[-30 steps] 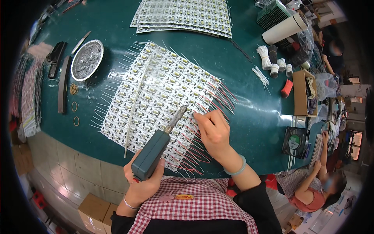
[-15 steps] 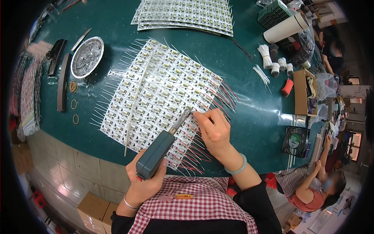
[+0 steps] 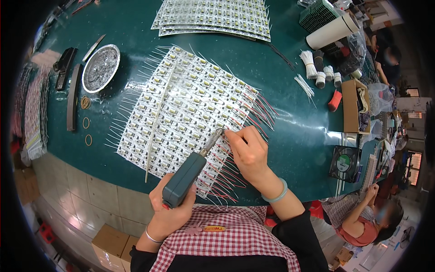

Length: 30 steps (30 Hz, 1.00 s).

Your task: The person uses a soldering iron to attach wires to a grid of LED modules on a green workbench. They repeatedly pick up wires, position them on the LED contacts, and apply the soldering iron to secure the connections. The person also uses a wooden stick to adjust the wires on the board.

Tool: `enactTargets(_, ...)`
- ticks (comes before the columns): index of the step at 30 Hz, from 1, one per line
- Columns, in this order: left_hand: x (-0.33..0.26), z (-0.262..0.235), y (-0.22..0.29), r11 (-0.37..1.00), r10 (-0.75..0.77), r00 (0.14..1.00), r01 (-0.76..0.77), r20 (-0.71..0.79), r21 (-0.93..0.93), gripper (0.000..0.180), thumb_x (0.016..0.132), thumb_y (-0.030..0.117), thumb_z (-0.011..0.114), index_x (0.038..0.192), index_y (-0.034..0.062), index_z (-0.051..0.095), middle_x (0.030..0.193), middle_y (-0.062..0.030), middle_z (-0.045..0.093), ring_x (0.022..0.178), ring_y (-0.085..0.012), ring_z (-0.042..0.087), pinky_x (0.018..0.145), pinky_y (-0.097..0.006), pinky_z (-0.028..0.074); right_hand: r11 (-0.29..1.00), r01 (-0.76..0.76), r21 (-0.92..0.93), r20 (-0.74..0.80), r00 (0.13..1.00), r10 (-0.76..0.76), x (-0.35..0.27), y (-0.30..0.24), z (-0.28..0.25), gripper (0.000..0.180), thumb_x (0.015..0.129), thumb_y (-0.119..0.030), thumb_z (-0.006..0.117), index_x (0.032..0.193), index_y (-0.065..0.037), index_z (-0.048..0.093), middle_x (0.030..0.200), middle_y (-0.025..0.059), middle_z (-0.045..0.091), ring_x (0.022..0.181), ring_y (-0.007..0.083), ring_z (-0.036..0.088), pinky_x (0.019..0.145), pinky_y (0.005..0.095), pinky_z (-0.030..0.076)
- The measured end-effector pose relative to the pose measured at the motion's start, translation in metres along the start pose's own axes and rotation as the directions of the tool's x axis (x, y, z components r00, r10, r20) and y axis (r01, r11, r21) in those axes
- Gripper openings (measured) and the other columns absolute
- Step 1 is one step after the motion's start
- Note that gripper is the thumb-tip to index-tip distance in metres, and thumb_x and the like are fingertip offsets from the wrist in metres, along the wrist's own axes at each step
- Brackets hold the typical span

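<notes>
Diagonally, the dark green soldering gun point(image 3: 185, 179) is held in the left hand point(image 3: 173, 216), its grip wrapped by closed fingers and its long axis slanted from lower left to upper right, so that the metal tip point(image 3: 212, 141) is aimed at the right hand point(image 3: 249, 152). The tip is set just beside the right fingertips; whether anything is touched by it cannot be told. The right thumb and index finger are pinched together over the right edge of the white circuit-board panel point(image 3: 183, 102); whether a wire is gripped there is too small to tell. The panel is laid askew on the green table point(image 3: 297, 158), ahead of both hands, its longer edges slanted much as the gun is. Nearer to the edge where red wires point(image 3: 265, 109) are splayed outward, the right hand is placed; the left is placed by the near edge
</notes>
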<state>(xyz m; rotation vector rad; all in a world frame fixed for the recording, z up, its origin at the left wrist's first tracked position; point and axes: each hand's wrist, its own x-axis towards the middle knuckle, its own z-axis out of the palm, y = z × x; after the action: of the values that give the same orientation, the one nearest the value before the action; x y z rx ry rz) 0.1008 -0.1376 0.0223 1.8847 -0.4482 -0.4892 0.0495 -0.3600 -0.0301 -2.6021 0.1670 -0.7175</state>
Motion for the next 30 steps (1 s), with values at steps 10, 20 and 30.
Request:
enactTargets(10,0.002,-0.001,0.004,0.991,0.105,0.994,-0.103,-0.015,0.086,0.009,0.079,-0.003,0.073,0.087,-0.0035,0.067,0.074,-0.0060,0.062,0.059,-0.0086,0.056,0.052,-0.025,0.043,1.000,-0.007,0.010,0.004,1.000,0.007,0.000,0.000,0.000,0.026,0.072,0.005,0.067,0.098,0.000,0.069,0.076,0.0068,0.052,0.068,0.0226,0.055,0.054,0.0335,0.047)
enactTargets(20,0.002,0.001,0.003,0.995,0.073,0.997,-0.072,-0.013,0.075,0.009,0.079,-0.003,0.073,0.084,-0.0027,0.065,0.072,-0.0061,0.061,0.059,-0.0088,0.056,0.052,-0.025,0.044,1.000,-0.013,0.028,-0.003,1.000,0.013,0.001,0.001,-0.001,0.026,0.071,0.007,0.066,0.096,0.000,0.069,0.075,0.0069,0.051,0.068,0.0226,0.055,0.054,0.0333,0.047)
enactTargets(30,-0.019,-0.010,-0.012,0.997,-0.078,0.996,0.078,-0.039,0.009,0.015,0.087,0.006,0.073,0.099,-0.0025,0.069,0.081,-0.0025,0.066,0.064,-0.0102,0.058,0.058,-0.028,0.046,0.999,-0.024,0.036,-0.011,1.000,0.024,0.001,0.001,-0.001,0.025,0.072,0.007,0.067,0.095,-0.001,0.069,0.074,0.0066,0.051,0.068,0.0223,0.056,0.054,0.0331,0.047)
